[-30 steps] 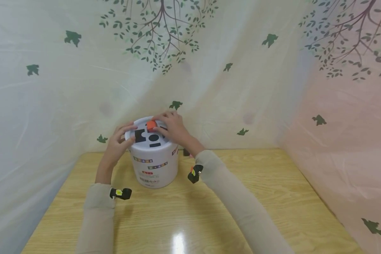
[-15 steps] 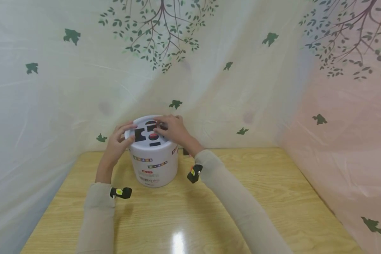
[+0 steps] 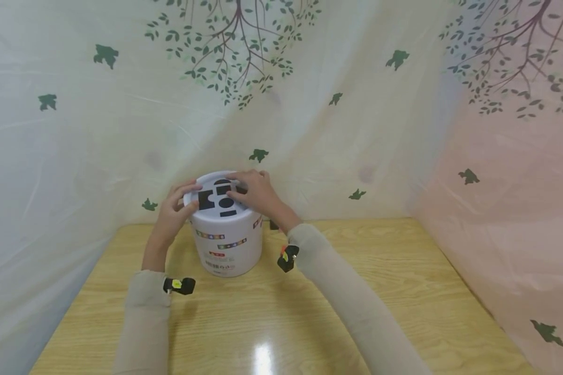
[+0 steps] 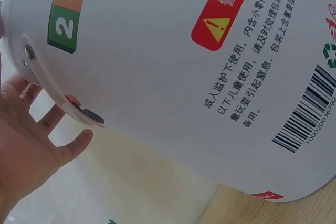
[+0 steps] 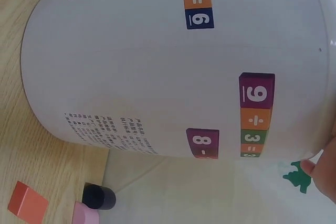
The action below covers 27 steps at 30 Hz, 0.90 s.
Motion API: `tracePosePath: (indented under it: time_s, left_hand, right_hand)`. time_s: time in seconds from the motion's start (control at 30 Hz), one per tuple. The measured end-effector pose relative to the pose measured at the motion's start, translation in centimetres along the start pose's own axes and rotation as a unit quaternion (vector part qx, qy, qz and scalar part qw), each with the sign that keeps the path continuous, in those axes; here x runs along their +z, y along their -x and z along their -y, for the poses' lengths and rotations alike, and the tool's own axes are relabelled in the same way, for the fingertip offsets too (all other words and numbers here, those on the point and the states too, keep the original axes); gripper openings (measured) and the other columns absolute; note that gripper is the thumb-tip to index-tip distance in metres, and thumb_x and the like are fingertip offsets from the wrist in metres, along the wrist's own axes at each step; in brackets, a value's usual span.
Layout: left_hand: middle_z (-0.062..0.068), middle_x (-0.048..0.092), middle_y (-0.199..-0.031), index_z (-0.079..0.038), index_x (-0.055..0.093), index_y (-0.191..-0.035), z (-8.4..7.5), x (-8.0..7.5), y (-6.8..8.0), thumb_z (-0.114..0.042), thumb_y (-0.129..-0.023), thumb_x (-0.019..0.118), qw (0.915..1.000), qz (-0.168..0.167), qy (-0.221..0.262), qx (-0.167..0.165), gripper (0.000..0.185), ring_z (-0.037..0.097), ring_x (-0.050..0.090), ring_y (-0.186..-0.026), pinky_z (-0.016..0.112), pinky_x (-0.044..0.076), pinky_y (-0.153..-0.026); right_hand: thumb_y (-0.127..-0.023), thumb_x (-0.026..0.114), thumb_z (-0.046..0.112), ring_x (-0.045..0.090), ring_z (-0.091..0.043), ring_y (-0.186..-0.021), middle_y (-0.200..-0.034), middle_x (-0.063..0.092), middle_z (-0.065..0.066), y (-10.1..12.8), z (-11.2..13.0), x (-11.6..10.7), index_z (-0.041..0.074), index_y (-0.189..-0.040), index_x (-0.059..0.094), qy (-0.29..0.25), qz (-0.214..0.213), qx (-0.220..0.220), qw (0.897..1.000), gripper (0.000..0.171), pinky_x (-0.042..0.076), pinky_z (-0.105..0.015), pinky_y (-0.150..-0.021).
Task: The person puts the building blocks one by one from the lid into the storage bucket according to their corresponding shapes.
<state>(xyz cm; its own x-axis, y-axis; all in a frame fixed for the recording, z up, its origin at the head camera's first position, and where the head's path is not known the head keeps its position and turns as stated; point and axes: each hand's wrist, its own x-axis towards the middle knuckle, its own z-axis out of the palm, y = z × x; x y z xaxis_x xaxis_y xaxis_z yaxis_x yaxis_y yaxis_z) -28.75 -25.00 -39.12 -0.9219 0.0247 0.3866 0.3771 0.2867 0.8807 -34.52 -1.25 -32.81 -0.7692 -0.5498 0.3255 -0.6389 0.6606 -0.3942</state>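
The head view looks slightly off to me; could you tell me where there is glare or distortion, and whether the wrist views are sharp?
Head view: a bright glare patch on the wooden table, and the backdrop curves as through a wide lens. Left wrist view: print on the white bucket is sharp, the left hand softer. Right wrist view: evenly lit, number labels crisp.

The white bucket (image 3: 226, 237) stands at the far middle of the table (image 3: 403, 291), close to the patterned sheet (image 3: 309, 130) hung behind it. Both hands rest at its slotted lid (image 3: 218, 195): left hand (image 3: 175, 208) on the left rim, right hand (image 3: 258, 192) on top, covering the right part. Behind the bucket's base lie an orange block (image 5: 29, 202), a dark cylinder (image 5: 98, 196) and a pink piece (image 5: 85, 214), narrowing that gap. The sheet closes the left, rear and right sides. The near table surface is open to both sides of the bucket.
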Motion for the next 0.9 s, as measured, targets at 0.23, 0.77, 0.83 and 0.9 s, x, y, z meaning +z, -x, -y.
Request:
tracePosePath:
  time_s: [0.23,0.77,0.83,0.9]
  left_hand:
    - [0.01,0.032,-0.163,-0.001,0.052,-0.143,0.4,0.8,0.0,-0.011,-0.099,0.057,0.9995,-0.013,0.03,-0.001,0.045,0.032,0.029,-0.148,0.062,0.033,-0.119]
    - [0.011,0.031,-0.164,-0.002,0.051,-0.144,0.3,0.8,0.2,-0.013,-0.099,0.056,0.9995,-0.019,0.023,-0.007,0.046,0.036,0.022,-0.153,0.07,0.021,-0.121]
    - [0.01,0.03,-0.165,-0.002,0.051,-0.144,0.2,0.6,0.2,-0.014,-0.1,0.056,0.9996,-0.02,0.019,-0.01,0.047,0.036,0.022,-0.153,0.07,0.02,-0.121]
    - [0.009,0.03,-0.165,-0.003,0.051,-0.144,0.1,0.5,0.2,-0.015,-0.1,0.056,0.9996,-0.021,0.018,-0.01,0.047,0.035,0.021,-0.154,0.07,0.021,-0.121]
  right_hand:
    - [-0.103,0.055,0.041,0.032,-0.027,-0.151,-0.163,0.039,-0.002,0.8,-2.2,0.2,0.022,-0.141,0.06,0.013,-0.035,0.015,0.999,0.044,0.025,-0.052,-0.125]
    - [-0.104,0.05,0.044,0.037,-0.038,-0.142,-0.152,0.051,-0.017,6.1,-10.4,-0.4,0.012,-0.143,0.057,0.019,-0.055,0.027,0.998,0.051,0.027,-0.061,-0.118]
    - [-0.104,0.052,0.043,0.039,-0.038,-0.14,-0.148,0.054,-0.018,6.7,-11.4,-0.3,0.01,-0.141,0.059,0.03,-0.049,0.027,0.998,0.051,0.029,-0.062,-0.116]
    - [-0.103,0.054,0.043,0.041,-0.039,-0.137,-0.145,0.056,-0.018,7.3,-12.2,-0.2,0.009,-0.14,0.06,0.038,-0.041,0.026,0.998,0.05,0.031,-0.062,-0.114]
